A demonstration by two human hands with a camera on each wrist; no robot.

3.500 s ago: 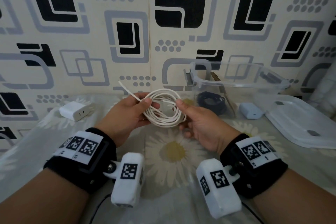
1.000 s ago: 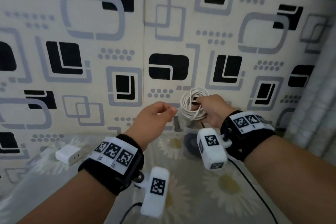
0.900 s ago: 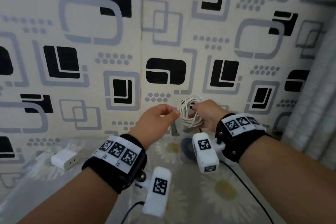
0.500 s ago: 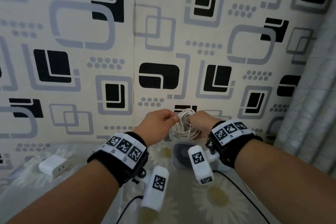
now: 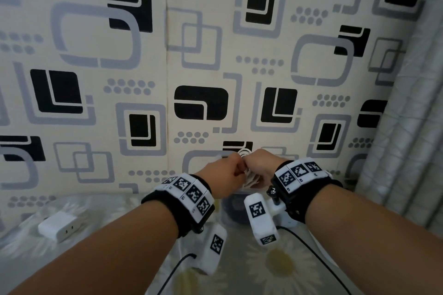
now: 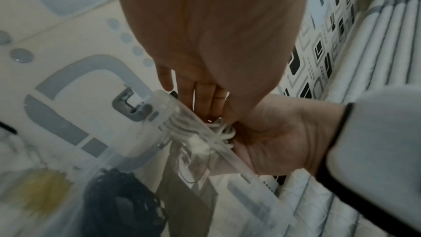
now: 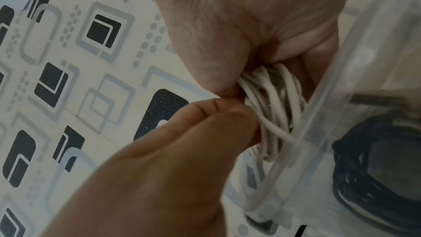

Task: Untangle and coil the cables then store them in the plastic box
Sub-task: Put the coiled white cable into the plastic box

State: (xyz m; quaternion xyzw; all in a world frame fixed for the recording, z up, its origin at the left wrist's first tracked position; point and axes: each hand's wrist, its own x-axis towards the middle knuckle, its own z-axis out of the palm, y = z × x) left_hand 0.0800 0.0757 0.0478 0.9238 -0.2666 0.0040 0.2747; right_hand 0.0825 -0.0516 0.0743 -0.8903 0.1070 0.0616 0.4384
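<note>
The white cable [image 7: 271,107], wound into a loose coil, sits between the two hands right at the rim of the clear plastic box [image 7: 323,107], pressed against the box's near wall. The right hand [image 7: 246,30] has its grip clamped around the top of the coil, fingers curled over the loops. The left hand [image 7: 173,141] pinches one strand of the same coil between thumb and fingertips, so its grip is also closed on the cable.

From the head camera the coil is almost hidden: only a few white loops [image 5: 245,152] show above the knuckles where the left hand [image 5: 221,176] and right hand [image 5: 261,165] meet, and the box is mostly covered by the wrists. The wrist cameras show what that view does not. Inside the box lies a black cable [image 7: 373,172], already coiled on the bottom, and the left wrist view shows the grey latch [image 6: 131,104] on the box's end.

Further out, a white charger [image 5: 61,224] lies well apart to the left on the flower-printed worktop [image 5: 275,268], beneath the patterned wall [image 5: 143,55].
</note>
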